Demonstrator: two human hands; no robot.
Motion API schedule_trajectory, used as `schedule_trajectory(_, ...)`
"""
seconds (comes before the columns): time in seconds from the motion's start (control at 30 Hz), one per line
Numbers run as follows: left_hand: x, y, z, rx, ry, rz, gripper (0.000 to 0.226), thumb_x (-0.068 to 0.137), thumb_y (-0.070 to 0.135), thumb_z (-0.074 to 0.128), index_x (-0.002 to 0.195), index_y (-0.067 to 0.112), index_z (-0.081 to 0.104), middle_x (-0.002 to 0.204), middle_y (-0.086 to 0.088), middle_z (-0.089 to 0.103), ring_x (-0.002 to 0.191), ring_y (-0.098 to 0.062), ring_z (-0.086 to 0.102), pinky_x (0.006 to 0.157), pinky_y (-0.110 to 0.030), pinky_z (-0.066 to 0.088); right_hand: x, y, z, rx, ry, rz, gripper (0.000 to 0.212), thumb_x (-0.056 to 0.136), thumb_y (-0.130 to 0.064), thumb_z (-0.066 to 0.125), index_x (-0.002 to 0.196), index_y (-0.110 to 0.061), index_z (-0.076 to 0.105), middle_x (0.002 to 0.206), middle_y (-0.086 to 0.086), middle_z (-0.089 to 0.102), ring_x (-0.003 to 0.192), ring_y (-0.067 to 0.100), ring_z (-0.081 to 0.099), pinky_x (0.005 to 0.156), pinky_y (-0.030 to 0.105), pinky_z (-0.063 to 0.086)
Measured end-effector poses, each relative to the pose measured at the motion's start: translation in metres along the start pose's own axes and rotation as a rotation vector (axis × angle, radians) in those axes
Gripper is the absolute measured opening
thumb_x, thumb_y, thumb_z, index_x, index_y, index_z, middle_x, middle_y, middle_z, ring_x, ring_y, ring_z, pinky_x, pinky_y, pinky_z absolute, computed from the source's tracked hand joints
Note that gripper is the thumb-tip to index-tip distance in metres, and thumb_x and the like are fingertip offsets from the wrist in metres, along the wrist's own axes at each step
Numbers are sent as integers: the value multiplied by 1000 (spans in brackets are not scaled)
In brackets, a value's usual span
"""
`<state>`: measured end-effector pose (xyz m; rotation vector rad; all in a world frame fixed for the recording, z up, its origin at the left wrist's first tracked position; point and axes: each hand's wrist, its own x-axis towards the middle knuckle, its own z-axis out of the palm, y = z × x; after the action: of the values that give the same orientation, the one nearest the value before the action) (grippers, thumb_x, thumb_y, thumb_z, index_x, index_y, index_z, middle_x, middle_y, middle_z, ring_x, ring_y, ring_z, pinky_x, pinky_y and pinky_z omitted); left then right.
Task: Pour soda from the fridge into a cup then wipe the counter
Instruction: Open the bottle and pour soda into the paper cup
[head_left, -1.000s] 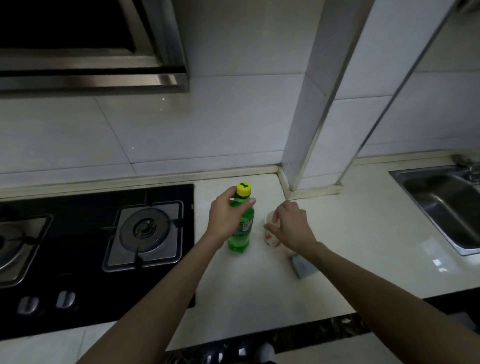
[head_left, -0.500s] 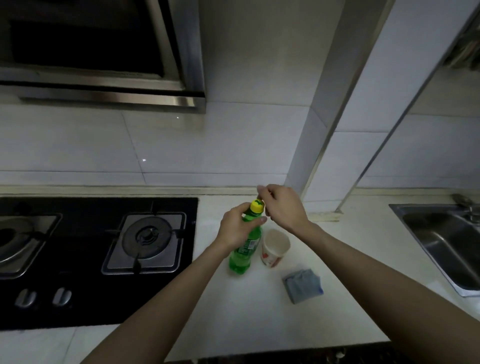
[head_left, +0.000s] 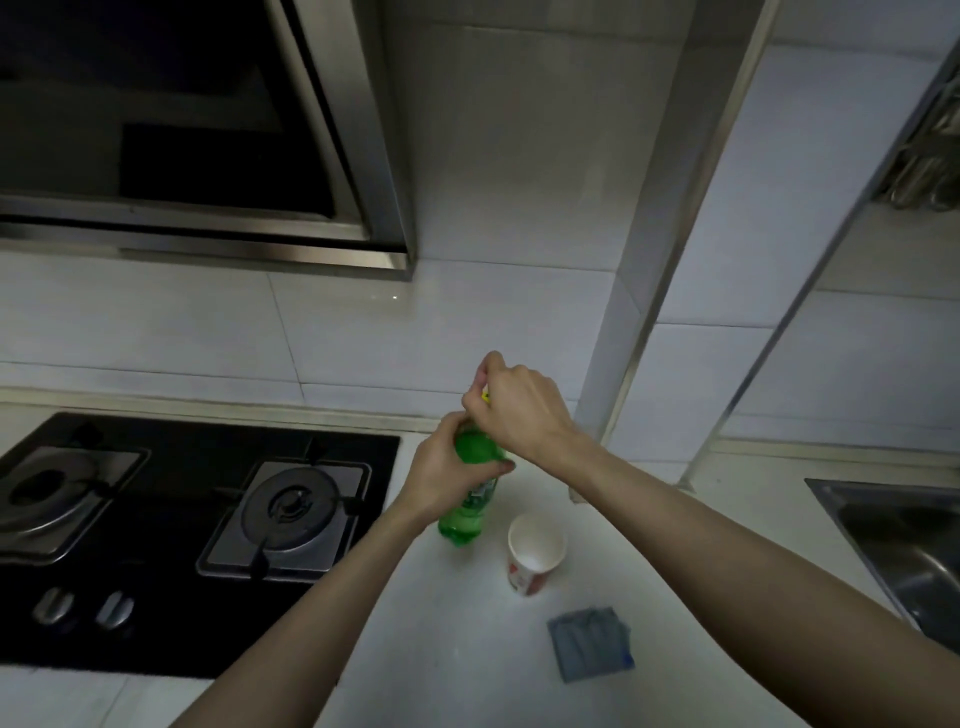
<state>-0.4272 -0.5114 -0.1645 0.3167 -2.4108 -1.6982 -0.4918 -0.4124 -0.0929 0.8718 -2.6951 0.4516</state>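
Observation:
A green soda bottle (head_left: 464, 514) with a yellow cap is held just above the white counter (head_left: 467, 649), tilted slightly. My left hand (head_left: 441, 478) is wrapped around its upper body. My right hand (head_left: 514, 405) is closed over the yellow cap from above, hiding most of it. An empty white paper cup (head_left: 534, 553) with a red print stands upright to the right of the bottle. A folded grey-blue cloth (head_left: 589, 643) lies flat on the counter in front of the cup.
A black gas hob (head_left: 182, 545) with two burners fills the counter's left side. A steel range hood (head_left: 208, 156) hangs above it. A steel sink (head_left: 904, 540) sits at the right edge, and a tiled pillar (head_left: 649, 312) stands behind the cup.
My right hand left the cup and went up onto the bottle's cap. The bottle rose in my left hand. The view tilted upward.

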Motion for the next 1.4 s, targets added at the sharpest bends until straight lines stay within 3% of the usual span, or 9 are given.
schedule_trajectory(0.1,-1,-6,7,-38,30,-49,73,60,40,89,121,25,53,106,5,66,98,-10,64,86,-32,55,3,3,-11,59,32,-13,23,92,-28,44,103,-9,51,83,12,67,75,34,61,60,35,38)
schedule_trajectory(0.3,1,-5,18,7,5,49,60,62,35,87,113,25,57,102,4,68,95,-13,65,86,-40,54,2,21,-22,-17,56,77,24,93,-27,43,91,-5,53,78,13,61,77,35,61,59,34,37)
schedule_trajectory(0.4,-3,-9,27,80,63,94,57,63,40,84,112,32,56,103,8,65,94,-10,62,83,-37,53,1,30,-24,-173,-43,95,25,93,-22,39,81,-8,56,82,12,63,81,31,63,61,30,35)
schedule_trajectory(0.57,-5,-16,31,192,99,144,61,65,36,83,117,29,52,109,6,57,95,-14,57,83,-37,50,1,38,-22,-372,-236,99,38,96,-27,33,100,-10,66,105,9,67,94,28,63,74,32,42)
schedule_trajectory(0.73,-7,-8,28,292,99,145,51,66,38,76,107,29,48,95,8,60,82,-15,58,70,-33,48,4,40,-29,-255,-262,138,39,94,-33,32,91,-11,64,100,12,66,86,28,58,74,34,38)
schedule_trajectory(0.97,-3,6,5,368,-54,163,49,67,38,78,105,28,48,85,8,63,80,-19,59,68,-30,42,-5,43,-34,-123,-135,95,43,92,-33,34,56,-12,43,63,6,46,71,29,51,65,32,34)
schedule_trajectory(1.13,0,12,-3,412,-102,201,51,65,36,80,105,31,48,83,7,64,77,-18,59,68,-29,44,-12,47,-26,-87,23,81,48,93,-29,35,59,-2,55,59,10,46,63,28,45,60,32,31)
schedule_trajectory(1.27,2,13,-11,223,-311,172,50,63,34,82,106,31,57,94,4,67,89,-19,64,83,-39,52,-17,54,-24,-88,60,-73,48,83,-32,25,40,-10,24,37,3,28,42,27,38,49,28,22)
schedule_trajectory(1.4,-3,23,-14,56,-529,45,55,69,19,83,118,26,60,100,3,68,92,-11,65,85,-32,54,-20,66,-28,-62,142,-276,47,83,-26,32,38,-14,24,32,-1,21,28,24,27,46,24,18)
